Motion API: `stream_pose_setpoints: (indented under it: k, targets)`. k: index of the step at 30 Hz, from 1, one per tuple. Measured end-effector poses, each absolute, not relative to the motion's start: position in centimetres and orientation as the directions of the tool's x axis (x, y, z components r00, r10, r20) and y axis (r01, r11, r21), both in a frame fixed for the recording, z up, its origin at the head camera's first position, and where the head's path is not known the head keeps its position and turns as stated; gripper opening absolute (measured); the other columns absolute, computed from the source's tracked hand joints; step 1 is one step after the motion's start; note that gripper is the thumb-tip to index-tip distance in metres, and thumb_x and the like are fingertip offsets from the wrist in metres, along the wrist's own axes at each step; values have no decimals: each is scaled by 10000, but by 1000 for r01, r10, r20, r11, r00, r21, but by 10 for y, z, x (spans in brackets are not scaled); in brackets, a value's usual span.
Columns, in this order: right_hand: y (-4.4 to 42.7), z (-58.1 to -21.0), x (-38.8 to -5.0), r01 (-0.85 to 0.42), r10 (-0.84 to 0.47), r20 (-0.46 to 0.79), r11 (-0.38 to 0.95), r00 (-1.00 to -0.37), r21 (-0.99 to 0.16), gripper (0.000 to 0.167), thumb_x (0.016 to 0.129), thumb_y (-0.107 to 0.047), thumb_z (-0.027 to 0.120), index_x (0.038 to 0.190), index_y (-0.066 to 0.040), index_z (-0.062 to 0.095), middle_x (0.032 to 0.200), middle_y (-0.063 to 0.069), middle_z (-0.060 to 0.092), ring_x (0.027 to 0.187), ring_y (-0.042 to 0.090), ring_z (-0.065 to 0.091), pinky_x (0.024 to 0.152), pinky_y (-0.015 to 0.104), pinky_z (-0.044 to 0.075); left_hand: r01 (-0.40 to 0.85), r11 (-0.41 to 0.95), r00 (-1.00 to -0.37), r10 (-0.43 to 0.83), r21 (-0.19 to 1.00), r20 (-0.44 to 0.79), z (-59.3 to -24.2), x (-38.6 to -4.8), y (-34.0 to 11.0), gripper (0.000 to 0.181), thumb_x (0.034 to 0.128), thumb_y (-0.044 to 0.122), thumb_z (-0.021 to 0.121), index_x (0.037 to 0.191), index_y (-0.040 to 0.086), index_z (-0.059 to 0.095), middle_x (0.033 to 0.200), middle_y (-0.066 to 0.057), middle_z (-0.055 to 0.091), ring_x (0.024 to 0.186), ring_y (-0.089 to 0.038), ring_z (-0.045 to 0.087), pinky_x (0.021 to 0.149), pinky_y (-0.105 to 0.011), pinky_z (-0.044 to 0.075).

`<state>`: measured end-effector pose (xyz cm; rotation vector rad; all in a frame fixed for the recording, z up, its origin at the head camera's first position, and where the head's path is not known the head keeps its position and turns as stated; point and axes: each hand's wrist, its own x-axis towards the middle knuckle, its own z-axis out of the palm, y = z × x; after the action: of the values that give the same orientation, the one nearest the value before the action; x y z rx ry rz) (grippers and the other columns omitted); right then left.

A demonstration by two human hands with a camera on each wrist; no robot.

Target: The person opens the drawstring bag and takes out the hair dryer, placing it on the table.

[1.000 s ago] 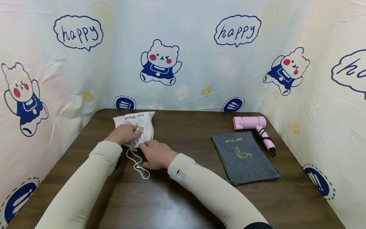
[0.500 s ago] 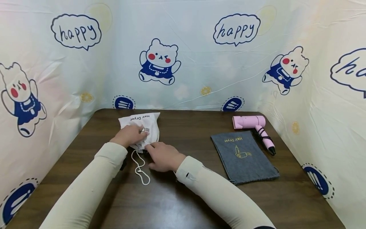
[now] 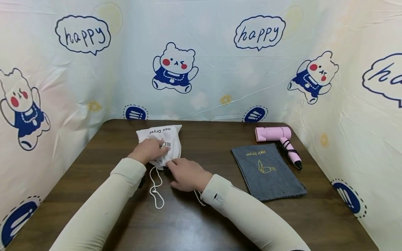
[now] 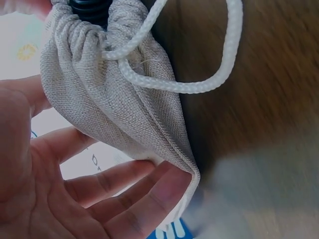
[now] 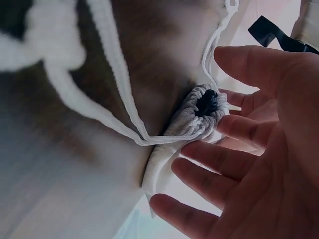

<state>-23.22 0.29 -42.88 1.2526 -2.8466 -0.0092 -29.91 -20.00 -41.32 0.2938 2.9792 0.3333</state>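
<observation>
A white drawstring bag [image 3: 171, 139] printed "Hair Dryer" lies flat on the table, its gathered mouth toward me. My left hand [image 3: 149, 150] rests on the bag's left side; in the left wrist view its fingers [image 4: 119, 181] extend along the cloth. Near the mouth, my right hand [image 3: 190, 174] touches the bag with fairly straight fingers [image 5: 207, 181]. A black ribbed end [image 4: 92, 10] shows inside the gathered opening; the rest of that item is hidden. White drawstring loops [image 3: 156, 190] trail onto the table, one partly under my right wrist.
A grey drawstring bag [image 3: 268, 177] with yellow "Hair Dryer" print lies flat on the right. Behind it is a pink hair dryer [image 3: 273, 134], its cord wrapped round the handle. Printed cloth walls [image 3: 213, 62] enclose the brown table's [image 3: 207, 139] back and sides.
The white bag has slid to the right and slightly toward me, with both hands moving along with it. The grey bag and the pink hair dryer have stayed put.
</observation>
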Motion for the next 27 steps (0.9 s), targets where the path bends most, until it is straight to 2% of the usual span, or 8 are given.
stream_pose_setpoints:
  k: [12, 18, 27]
  targets:
    - [19, -430, -226, -741, -741, 47, 671, -670, 32, 541, 916, -463, 743, 1306, -157, 526, 1275, -1, 626, 1148, 186, 651, 893, 369, 566, 194, 950, -972, 221, 245, -84, -411, -293, -183, 619, 1050, 453, 527, 1497, 26, 518, 1510, -280, 504, 1387, -484, 487, 1101, -615, 418]
    - [30, -428, -221, -736, -736, 41, 676, -675, 19, 515, 913, -443, 753, 1275, -151, 531, 1252, 2, 623, 1126, 194, 652, 868, 372, 572, 216, 945, -968, 240, 245, -73, -411, -290, -172, 605, 1054, 442, 528, 1494, 27, 524, 1495, -272, 525, 1356, -489, 515, 1074, -605, 445]
    - [44, -428, -214, -741, -741, 29, 672, -671, 20, 523, 918, -428, 755, 1298, -154, 523, 1276, 10, 616, 1110, 226, 660, 887, 383, 570, 204, 942, -969, 233, 267, -82, -413, -286, -158, 626, 1047, 468, 532, 1512, 49, 510, 1536, -271, 481, 1395, -480, 478, 1082, -615, 436]
